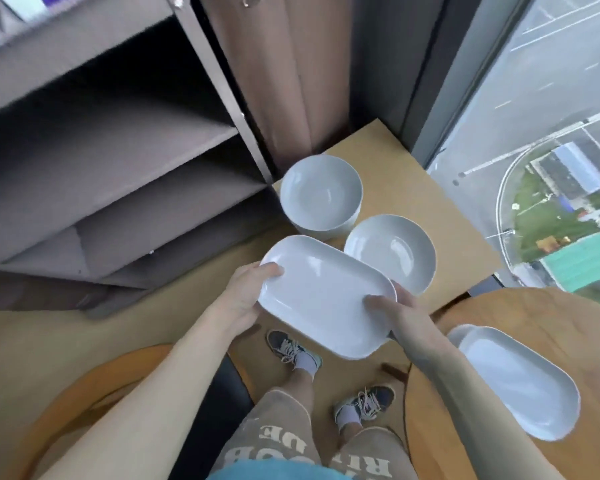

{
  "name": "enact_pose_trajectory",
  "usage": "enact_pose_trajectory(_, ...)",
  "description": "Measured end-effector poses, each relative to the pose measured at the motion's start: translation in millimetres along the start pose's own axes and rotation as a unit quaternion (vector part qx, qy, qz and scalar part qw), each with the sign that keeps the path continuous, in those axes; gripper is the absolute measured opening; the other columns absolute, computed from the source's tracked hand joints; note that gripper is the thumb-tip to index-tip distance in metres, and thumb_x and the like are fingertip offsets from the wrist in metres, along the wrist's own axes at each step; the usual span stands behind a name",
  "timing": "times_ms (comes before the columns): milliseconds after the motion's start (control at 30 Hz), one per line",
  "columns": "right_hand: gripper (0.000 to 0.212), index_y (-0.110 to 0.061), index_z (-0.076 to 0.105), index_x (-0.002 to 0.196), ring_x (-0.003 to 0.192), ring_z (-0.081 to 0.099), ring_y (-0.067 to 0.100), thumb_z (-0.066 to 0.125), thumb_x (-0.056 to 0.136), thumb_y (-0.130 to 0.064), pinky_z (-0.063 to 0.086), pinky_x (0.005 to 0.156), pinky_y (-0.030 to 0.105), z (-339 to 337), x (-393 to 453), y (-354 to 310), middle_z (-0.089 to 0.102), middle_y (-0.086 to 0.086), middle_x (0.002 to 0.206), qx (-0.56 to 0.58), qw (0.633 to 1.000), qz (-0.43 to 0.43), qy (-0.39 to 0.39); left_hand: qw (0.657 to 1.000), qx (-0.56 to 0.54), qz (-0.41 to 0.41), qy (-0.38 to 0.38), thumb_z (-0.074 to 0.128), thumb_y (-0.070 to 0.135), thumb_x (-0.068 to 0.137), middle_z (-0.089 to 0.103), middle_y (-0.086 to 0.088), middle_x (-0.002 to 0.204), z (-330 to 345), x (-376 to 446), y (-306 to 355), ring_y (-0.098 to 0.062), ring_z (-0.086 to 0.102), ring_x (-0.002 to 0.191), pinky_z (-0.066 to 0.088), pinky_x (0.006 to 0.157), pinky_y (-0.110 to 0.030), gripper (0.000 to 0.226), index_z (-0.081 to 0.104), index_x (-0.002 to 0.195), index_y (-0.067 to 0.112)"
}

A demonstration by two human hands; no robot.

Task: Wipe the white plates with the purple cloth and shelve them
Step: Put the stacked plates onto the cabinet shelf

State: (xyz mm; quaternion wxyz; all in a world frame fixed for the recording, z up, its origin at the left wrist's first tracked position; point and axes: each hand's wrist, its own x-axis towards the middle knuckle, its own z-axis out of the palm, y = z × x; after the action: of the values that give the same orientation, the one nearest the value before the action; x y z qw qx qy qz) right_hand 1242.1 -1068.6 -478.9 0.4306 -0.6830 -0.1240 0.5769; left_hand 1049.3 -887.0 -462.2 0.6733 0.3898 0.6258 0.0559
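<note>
A grey shelf unit (118,161) stands beyond the left hand (246,299), a window to the far right. Both hands grip one white oblong plate (323,296) by its ends, thumbs over the rim, the right hand (395,313) at its near end. Past that plate sit two white bowls (321,195) on a low tan surface (430,188). Right of the right hand, more oblong plates (520,379) lie on a wooden table (568,317)

A high-floor dining room: wooden tables (551,306), grey shelving (118,140), a window (551,133) over streets
</note>
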Motion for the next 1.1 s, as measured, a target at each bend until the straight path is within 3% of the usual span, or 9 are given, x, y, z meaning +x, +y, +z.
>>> enact_pose_trajectory(200, 0.043, -0.024, 0.069, 0.106, 0.099, 0.069, 0.028, 0.063, 0.069, -0.046, 0.057, 0.09, 0.054, 99.4, 47.9, -62.3, 0.074, 0.003, 0.106, -0.107, 0.994, 0.004, -0.019, 0.992, -0.077, -0.012, 0.096, 0.065, 0.017, 0.096, 0.071, -0.015, 0.115, -89.8, 21.8, 29.8, -0.036, 0.068, 0.109, 0.053, 0.102, -0.054, 0.026, 0.06, 0.12, 0.01)
enact_pose_trajectory(467, 0.031, -0.027, 0.065, 0.116, 0.102, 0.066, 0.026, 0.062, 0.087, -0.035, 0.061, 0.075, 0.037, 199.5, 107.7, -136.7, 0.07, 0.002, 0.106, -0.083, 0.995, -0.034, -0.044, 0.985, -0.13, 0.053, 0.102, 0.061, 0.013, 0.095, 0.07, -0.011, 0.117, -181.7, 60.3, 107.1, -0.027, 0.064, 0.102, 0.046, 0.09, -0.038, 0.015, 0.065, 0.109, 0.013)
enact_pose_trajectory(533, 0.038, -0.024, 0.064, 0.124, 0.106, 0.068, 0.025, 0.064, 0.089, -0.037, 0.063, 0.077, 0.036, 213.0, 129.7, -146.4, 0.071, 0.001, 0.111, -0.073, 0.995, -0.035, -0.058, 0.982, -0.133, 0.072, 0.117, 0.058, 0.01, 0.093, 0.071, -0.01, 0.117, -192.7, 74.2, 123.0, -0.024, 0.063, 0.1, 0.045, 0.088, -0.036, 0.021, 0.067, 0.112, 0.011)
enact_pose_trajectory(600, 0.033, -0.024, 0.064, 0.127, 0.11, 0.069, 0.025, 0.064, 0.095, -0.031, 0.062, 0.089, 0.046, 222.8, 152.2, -154.6, 0.073, -0.001, 0.115, -0.061, 0.995, -0.03, -0.069, 0.976, -0.147, 0.083, 0.136, 0.059, 0.01, 0.088, 0.071, -0.01, 0.117, -201.3, 87.6, 139.5, -0.024, 0.063, 0.099, 0.045, 0.088, -0.036, 0.027, 0.067, 0.114, 0.007)
enact_pose_trajectory(667, 0.03, -0.019, 0.066, 0.125, 0.11, 0.07, 0.027, 0.063, 0.096, -0.023, 0.059, 0.094, 0.052, 229.4, 176.3, -159.9, 0.075, 0.003, 0.116, -0.035, 0.996, -0.02, -0.077, 0.973, -0.155, 0.102, 0.139, 0.062, 0.014, 0.078, 0.069, -0.01, 0.103, -208.3, 104.5, 158.0, -0.026, 0.06, 0.091, 0.042, 0.083, -0.037, 0.023, 0.064, 0.099, 0.005)
enact_pose_trajectory(800, 0.044, -0.016, 0.067, 0.123, 0.111, 0.07, 0.027, 0.069, 0.081, -0.028, 0.062, 0.088, 0.046, 248.3, 228.0, -171.2, 0.073, 0.004, 0.12, 0.013, 0.998, -0.005, -0.058, 0.971, -0.139, 0.136, 0.14, 0.066, 0.029, 0.048, 0.057, -0.007, 0.091, -215.8, 162.1, 188.3, -0.022, 0.051, 0.087, 0.033, 0.081, -0.041, 0.044, 0.061, 0.091, 0.018)
enact_pose_trajectory(900, 0.037, -0.017, 0.067, 0.122, 0.108, 0.07, 0.023, 0.07, 0.086, -0.024, 0.063, 0.086, 0.043, 260.7, 262.6, -186.1, 0.072, 0.001, 0.12, 0.029, 0.999, 0.002, -0.041, 0.972, -0.141, 0.127, 0.14, 0.061, 0.022, 0.058, 0.051, -0.006, 0.09, -212.3, 191.6, 208.8, -0.025, 0.046, 0.086, 0.03, 0.08, -0.042, 0.026, 0.049, 0.079, 0.015)
enact_pose_trajectory(1000, 0.028, -0.018, 0.066, 0.12, 0.106, 0.071, 0.022, 0.067, 0.092, -0.021, 0.064, 0.082, 0.04, 263.8, 285.5, -201.9, 0.072, 0.001, 0.117, 0.041, 0.999, 0.009, -0.031, 0.968, -0.151, 0.132, 0.149, 0.059, 0.021, 0.056, 0.038, -0.004, 0.091, -208.2, 214.2, 228.4, -0.027, 0.032, 0.087, 0.02, 0.08, -0.047, 0.041, 0.023, 0.075, 0.02)
enact_pose_trajectory(1100, 0.025, -0.018, 0.065, 0.116, 0.105, 0.07, 0.024, 0.068, 0.092, -0.02, 0.064, 0.081, 0.038, 267.3, 302.3, -211.4, 0.071, 0.002, 0.116, 0.034, 0.999, 0.014, -0.02, 0.968, -0.155, 0.132, 0.144, 0.059, 0.023, 0.053, 0.034, -0.008, 0.087, -211.7, 239.3, 238.7, -0.03, 0.029, 0.086, 0.018, 0.08, -0.048, 0.038, 0.024, 0.068, 0.021)
